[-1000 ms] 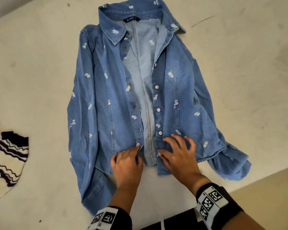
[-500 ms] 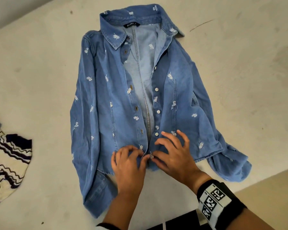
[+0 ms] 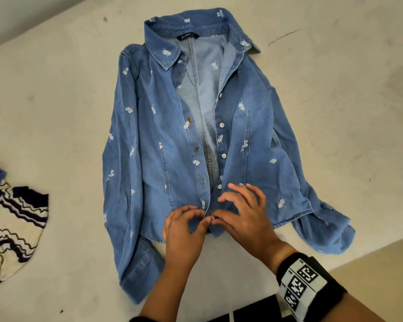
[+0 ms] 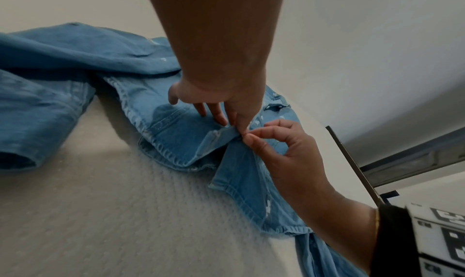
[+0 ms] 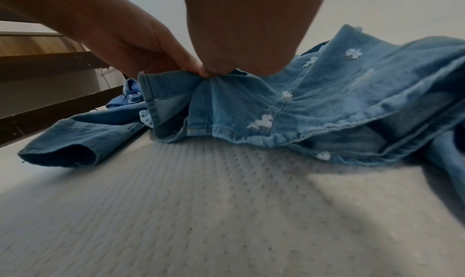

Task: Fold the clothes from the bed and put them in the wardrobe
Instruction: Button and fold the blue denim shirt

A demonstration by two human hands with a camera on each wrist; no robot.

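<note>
Denim shirt (image 3: 172, 140) spread front-up on the bed (image 3: 56, 101), its near hem pinched at the middle.

The two front edges were held together by the left hand (image 3: 184, 231) and right hand (image 3: 244, 217), thumb against finger. The cloth was judged soft, light and best gripped at the edges. The lowest button was hidden by fingertips; no wardrobe was seen.

Both forearms reach forward side by side, hands meeting fingertip to fingertip. The left hand (image 3: 184, 228) curls its thumb and forefinger into a pinch on the denim shirt (image 3: 163, 159) at its lower front edge. The right hand (image 3: 244, 217) pinches the facing edge with thumb and forefinger, its other fingers (image 3: 240, 188) spread and raised. A marker-printed band wraps the right wrist.
</note>
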